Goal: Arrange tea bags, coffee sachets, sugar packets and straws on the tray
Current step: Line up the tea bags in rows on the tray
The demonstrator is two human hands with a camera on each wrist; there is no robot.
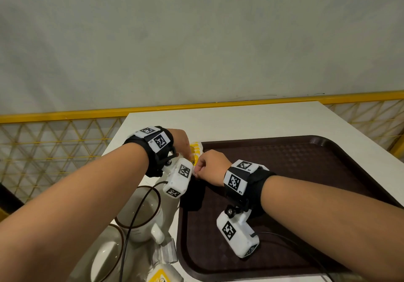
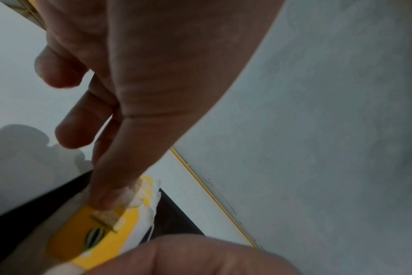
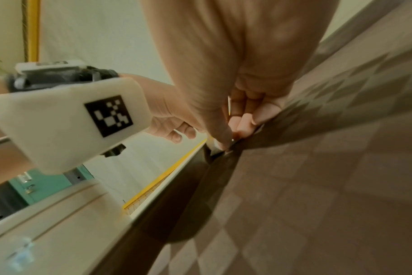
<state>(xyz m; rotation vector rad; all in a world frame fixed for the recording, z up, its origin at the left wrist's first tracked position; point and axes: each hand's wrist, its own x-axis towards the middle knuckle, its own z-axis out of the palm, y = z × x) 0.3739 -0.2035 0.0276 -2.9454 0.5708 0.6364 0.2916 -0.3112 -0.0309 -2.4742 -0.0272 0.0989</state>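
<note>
While head view hides it, left hand [image 2: 134,96] pinches yellow sachet [image 2: 92,234].

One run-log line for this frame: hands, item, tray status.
left hand: pinches yellow-and-white packets | right hand: pinches packets' near end | packets: at tray far-left corner | tray: otherwise bare | mugs: left, off tray

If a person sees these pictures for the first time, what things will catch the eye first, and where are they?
First the two hands meeting at the far left corner of the dark brown tray: the left hand and the right hand both pinch a yellow and white packet there. Next, the white mugs beside the tray's left edge, on the white table.
</note>
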